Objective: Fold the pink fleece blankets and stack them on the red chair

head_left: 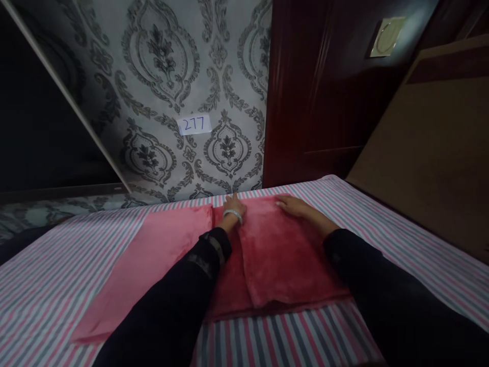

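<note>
Left hand [235, 206], right hand [293, 206] loosely uncurled, touching folded red cloth [282, 257].

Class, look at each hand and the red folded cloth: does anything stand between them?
Nothing visible does. The left hand is at the far left corner of the upper flap of the red folded cloth; the right hand is at its far right part.
</note>
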`<move>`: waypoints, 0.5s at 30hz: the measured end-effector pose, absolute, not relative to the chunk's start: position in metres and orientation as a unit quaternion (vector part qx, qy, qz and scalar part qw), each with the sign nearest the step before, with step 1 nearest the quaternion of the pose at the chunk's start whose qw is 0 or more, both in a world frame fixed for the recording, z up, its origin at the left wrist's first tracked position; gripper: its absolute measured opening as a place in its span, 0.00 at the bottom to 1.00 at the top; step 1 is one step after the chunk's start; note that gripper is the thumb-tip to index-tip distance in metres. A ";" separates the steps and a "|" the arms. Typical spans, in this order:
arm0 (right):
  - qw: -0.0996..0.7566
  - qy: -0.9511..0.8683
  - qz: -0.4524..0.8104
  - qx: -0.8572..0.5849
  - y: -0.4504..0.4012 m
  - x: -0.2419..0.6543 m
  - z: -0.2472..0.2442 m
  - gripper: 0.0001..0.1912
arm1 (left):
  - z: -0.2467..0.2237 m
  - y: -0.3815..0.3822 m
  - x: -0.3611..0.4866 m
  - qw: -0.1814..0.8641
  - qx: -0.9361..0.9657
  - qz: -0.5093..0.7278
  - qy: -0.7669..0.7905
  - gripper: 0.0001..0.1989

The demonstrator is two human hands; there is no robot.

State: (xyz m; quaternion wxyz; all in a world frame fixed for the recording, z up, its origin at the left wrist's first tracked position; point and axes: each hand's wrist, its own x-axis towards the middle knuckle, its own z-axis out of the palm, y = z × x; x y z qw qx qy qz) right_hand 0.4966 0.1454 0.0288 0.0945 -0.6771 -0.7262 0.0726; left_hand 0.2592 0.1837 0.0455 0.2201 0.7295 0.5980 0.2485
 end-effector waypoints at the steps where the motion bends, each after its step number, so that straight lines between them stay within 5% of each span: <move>1: 0.092 -0.714 0.067 -0.691 0.149 0.496 0.031 0.30 | 0.047 0.183 0.264 0.190 0.747 0.236 0.592 0.28; 7: 0.072 -0.670 0.037 -0.738 0.149 0.490 0.005 0.31 | 0.019 0.165 0.287 0.043 0.846 0.041 0.529 0.40; 15: 0.100 -0.662 0.058 -0.740 0.150 0.506 -0.024 0.34 | 0.006 0.161 0.284 0.009 0.853 0.013 0.522 0.43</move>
